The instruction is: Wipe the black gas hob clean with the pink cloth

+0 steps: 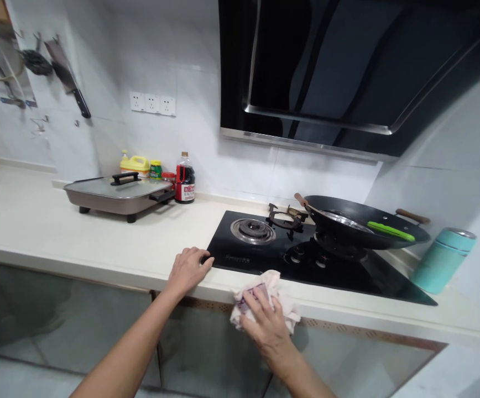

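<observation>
My right hand (268, 323) presses a pale pink-white cloth (286, 309) with a purple-grey patch against the front edge of the counter. The crumpled cloth hangs partly over the edge, below the black gas hob (248, 262). At the hob's front left corner, my left hand (189, 268) lies on the countertop with the thumb apart from the fingers and nothing in it. Bare burner (253, 231) shows on the hob's left side, with a pan support (285, 220) sitting behind it, off the burner. Two knobs (321, 258) are at the hob's middle.
A wok (389, 213) with a lime-green-handled utensil (390, 231) sits on the right burner, beside a turquoise flask (444, 261). Left along the counter (36, 204) are a lidded electric pan (111, 199) and a dark sauce bottle (185, 179). A range hood (327, 72) overhangs the hob.
</observation>
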